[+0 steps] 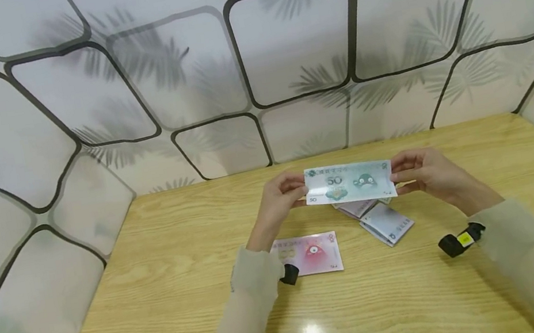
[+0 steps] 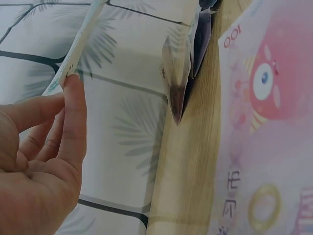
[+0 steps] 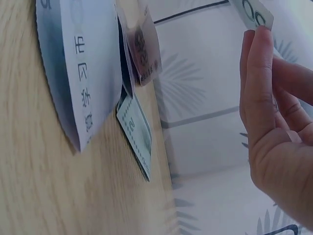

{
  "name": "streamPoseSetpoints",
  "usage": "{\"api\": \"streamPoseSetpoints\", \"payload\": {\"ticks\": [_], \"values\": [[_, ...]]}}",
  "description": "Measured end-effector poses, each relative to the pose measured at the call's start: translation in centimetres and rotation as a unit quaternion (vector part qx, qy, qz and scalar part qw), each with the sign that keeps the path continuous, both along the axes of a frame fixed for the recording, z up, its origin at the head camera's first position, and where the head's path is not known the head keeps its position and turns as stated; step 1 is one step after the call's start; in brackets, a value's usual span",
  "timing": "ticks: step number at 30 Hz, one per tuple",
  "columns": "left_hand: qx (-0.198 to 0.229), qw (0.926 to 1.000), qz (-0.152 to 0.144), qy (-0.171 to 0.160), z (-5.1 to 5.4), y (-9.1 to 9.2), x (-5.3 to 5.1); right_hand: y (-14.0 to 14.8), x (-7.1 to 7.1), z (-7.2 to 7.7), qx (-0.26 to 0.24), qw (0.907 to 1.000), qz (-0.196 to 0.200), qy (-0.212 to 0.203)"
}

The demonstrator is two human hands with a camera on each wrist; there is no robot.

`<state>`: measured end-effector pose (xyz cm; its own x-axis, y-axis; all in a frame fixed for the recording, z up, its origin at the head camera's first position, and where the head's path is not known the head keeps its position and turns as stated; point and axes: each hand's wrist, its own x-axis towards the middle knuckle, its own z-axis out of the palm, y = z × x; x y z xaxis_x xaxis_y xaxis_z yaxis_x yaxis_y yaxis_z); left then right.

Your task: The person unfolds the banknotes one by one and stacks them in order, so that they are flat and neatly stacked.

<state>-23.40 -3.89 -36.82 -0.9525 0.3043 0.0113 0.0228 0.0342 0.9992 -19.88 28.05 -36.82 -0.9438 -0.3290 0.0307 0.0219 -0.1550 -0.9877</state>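
Sleeves (image 1: pixel 241 322) are nearest the head cam, one per side, over the wood-look surface (image 1: pixel 180 250). L hand (image 1: pixel 277 203) & R hand (image 1: pixel 428 179) each pinch one short end of the 50 note (image 1: pixel 348 184), thumb vs. fingers, gap narrow, just the paper btwn. Note's up off the surface, held out approx. flat w/ its printed side to the head cam.

Below & behind it: a loose group of folded notes. Grey one (image 1: pixel 387 223) is nearest, gapping at the fold; mauve one (image 1: pixel 357 208) partly hidden by the 50 note; green one (image 3: pixel 136 137) shows best from the R wrist. 100 note (image 1: pixel 314 252) lies flat below L wrist, its L end covered by sleeve & black strap (image 1: pixel 289 274); can't tell if they touch it.

Risks, my guess: grip's only at the ends, so uneven pull could crease or tear the 50 note, & if one side slips it'd prob. swing down onto the folded notes. Dropping L wrist could drag the 100 note, esp. if the strap catches its edge. Folded ones look springy, so a brush from R hand could shift them.
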Motion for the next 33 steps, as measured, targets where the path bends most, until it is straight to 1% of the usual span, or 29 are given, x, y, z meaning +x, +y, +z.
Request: {"api": "streamPoseSetpoints", "payload": {"ticks": [5,9,14,25,33], "values": [[-0.012,0.9999,0.008,-0.009,-0.3,-0.8,0.3,-0.7,0.0,-0.1,0.001,0.9999,0.011,-0.002],[-0.017,0.9997,0.008,-0.013,-0.2,-1.4,0.5,-1.2,0.0,0.0,0.001,0.9998,0.019,0.001],[-0.017,0.9998,0.003,-0.003,-0.3,-2.1,0.8,-1.7,0.0,0.0,0.003,0.9997,0.022,0.005],[-0.016,0.9997,0.018,-0.002,-0.5,-2.9,1.2,-2.6,0.2,-0.1,-0.007,0.9994,0.032,0.010],[-0.014,0.9997,0.020,0.002,-0.6,-3.6,1.6,-3.4,0.4,0.0,0.010,0.9997,0.024,0.001]]}}
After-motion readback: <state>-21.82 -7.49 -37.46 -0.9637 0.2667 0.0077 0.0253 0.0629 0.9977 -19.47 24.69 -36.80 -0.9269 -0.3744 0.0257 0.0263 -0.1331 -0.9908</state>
